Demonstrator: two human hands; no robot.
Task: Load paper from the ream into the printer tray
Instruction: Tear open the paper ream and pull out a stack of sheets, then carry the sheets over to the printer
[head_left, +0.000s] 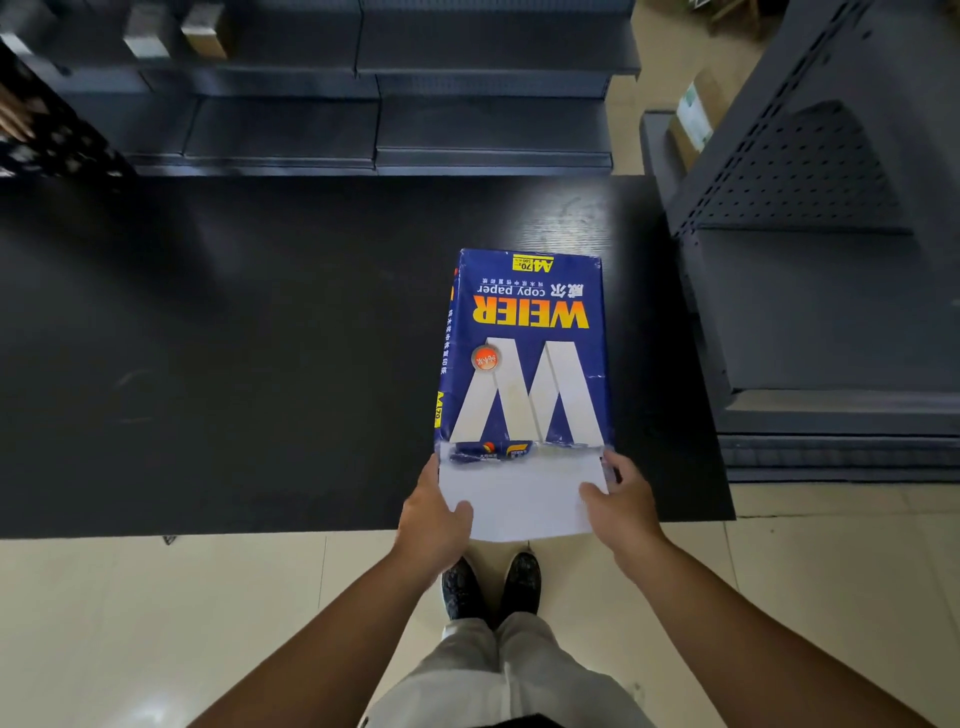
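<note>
At the bottom of the frame you see your own light trousers and dark shoes on the pale tiled floor, with both bare forearms reaching up toward the centre.

Your left hand grips the lower left corner of the white paper, thumb lying on top of the sheets and the other fingers hidden beneath, so you cannot tell how they sit. Your right hand holds the lower right side of the same stack, thumb pressed on the top sheet and the fingertips curled around the right edge, close together.

The paper sticks out of the torn near end of the blue ream, and its nearest edge overhangs the front edge of the black table. The ream lies flat right of centre on the table, long side running away from you, its printed "WEIER copy paper" lettering upside down from your view. Ragged wrapper edges lie across the paper just above your thumbs.

To the right of the frame, just beside the table, stands a dark grey metal rack with a perforated back panel. Across the top of the frame, behind the table, run dark grey shelves; a few small boxes sit at the upper left, blurred.
</note>
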